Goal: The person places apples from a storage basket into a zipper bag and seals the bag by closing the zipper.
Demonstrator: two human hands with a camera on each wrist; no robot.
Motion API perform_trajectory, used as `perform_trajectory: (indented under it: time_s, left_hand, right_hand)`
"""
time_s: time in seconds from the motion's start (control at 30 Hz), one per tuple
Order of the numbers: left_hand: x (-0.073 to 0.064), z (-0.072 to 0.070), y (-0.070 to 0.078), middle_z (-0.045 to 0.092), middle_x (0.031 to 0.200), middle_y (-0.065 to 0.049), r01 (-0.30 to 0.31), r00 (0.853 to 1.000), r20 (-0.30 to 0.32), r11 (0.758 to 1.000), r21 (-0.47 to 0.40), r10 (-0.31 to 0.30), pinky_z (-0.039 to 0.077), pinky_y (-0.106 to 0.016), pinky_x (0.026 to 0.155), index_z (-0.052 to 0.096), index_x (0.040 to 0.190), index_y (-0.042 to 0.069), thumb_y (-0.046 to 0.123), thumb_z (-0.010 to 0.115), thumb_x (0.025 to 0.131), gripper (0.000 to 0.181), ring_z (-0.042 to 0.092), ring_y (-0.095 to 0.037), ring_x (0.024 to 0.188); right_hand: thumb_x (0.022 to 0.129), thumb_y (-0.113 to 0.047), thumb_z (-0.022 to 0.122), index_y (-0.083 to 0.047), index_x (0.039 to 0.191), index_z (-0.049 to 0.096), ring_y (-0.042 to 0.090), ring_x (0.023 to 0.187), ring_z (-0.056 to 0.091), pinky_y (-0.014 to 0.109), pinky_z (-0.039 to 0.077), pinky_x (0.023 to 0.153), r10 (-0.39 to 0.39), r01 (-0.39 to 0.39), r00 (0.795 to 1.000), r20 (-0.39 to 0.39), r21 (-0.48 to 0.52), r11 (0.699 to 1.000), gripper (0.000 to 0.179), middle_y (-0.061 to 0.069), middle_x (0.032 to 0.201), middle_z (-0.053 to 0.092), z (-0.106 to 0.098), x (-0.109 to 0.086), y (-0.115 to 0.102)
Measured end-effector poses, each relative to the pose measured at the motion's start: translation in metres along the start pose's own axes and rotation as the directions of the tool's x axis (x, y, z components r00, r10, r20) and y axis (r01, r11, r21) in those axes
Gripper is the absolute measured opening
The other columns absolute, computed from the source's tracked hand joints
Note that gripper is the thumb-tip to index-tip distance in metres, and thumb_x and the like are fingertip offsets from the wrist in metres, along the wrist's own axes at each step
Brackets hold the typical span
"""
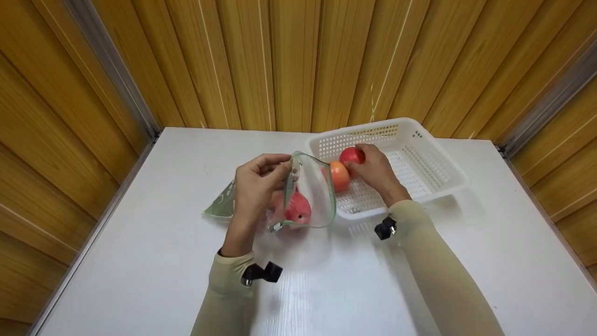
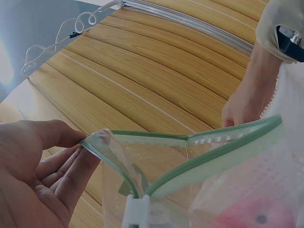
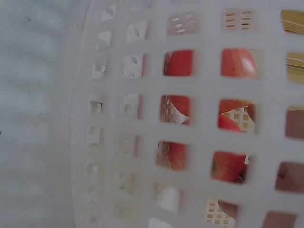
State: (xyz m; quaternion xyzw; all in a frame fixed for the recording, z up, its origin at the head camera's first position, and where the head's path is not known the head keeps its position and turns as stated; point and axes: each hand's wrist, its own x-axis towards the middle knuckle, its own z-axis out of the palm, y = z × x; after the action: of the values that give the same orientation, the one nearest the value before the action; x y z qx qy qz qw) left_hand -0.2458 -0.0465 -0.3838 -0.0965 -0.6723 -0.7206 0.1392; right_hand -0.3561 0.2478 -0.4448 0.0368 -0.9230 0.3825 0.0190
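My left hand [image 1: 254, 189] pinches the green-edged rim of a clear zip bag [image 1: 318, 205] between thumb and fingertips. In the left wrist view the bag's mouth gapes, with a white slider [image 2: 136, 211] at one corner. A pinkish-red round fruit [image 1: 298, 208] with a dark spot lies inside the bag. Reaching into the white basket [image 1: 438, 156], my right hand [image 1: 375, 170] grips a red apple [image 1: 350, 155]. An orange-red fruit [image 1: 340, 177] sits beside that apple, partly behind the bag's edge. Through the basket's holes, the right wrist view shows only pieces of fruit and fingers.
A flat green-tinted bag or packet [image 1: 219, 205] lies left of my left hand, partly hidden by it. The basket stands at the back right of the white table [image 1: 140, 261]. Wood-look panels [image 1: 294, 65] rise behind the table and at both sides.
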Motion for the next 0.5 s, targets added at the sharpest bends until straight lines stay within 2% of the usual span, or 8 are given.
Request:
perform_trajectory:
  time_s: [0.17,0.3,0.5]
  left_hand:
    - [0.0003,-0.0008,0.0007,0.077,0.09,-0.013,0.004,1.0,0.0,1.0,0.003,-0.004,0.063,-0.028,0.066,0.081,0.106,-0.001,0.005,0.077,0.095,0.014,0.072,-0.02,0.076]
    - [0.0005,-0.0022,0.0004,0.077,0.091,-0.013,0.011,1.0,0.001,1.0,0.002,-0.011,0.063,-0.028,0.067,0.081,0.106,-0.001,0.006,0.078,0.095,0.014,0.072,-0.021,0.077]
    - [0.0005,-0.0039,0.0001,0.077,0.092,-0.014,0.016,1.0,-0.004,1.0,-0.027,-0.016,0.064,-0.029,0.07,0.08,0.106,-0.002,0.005,0.078,0.095,0.013,0.073,-0.021,0.078]
  right_hand:
    - [0.101,-0.024,0.073,0.007,0.145,0.053,0.038,0.126,0.055,0.052,0.047,0.111,-0.009,0.005,0.999,-0.049,-0.076,0.997,0.057,0.024,0.139,0.05,-0.0006,-0.0002,-0.0012]
    - [0.1,-0.027,0.075,0.009,0.14,0.054,0.038,0.121,0.057,0.052,0.049,0.108,-0.007,-0.004,0.997,-0.071,-0.158,0.987,0.057,0.025,0.133,0.052,-0.0001,0.0005,-0.0027]
    - [0.099,-0.025,0.077,0.005,0.145,0.046,0.04,0.128,0.054,0.053,0.044,0.113,-0.03,0.03,1.0,0.003,-0.193,0.981,0.063,0.025,0.142,0.052,0.0031,0.0055,-0.002]
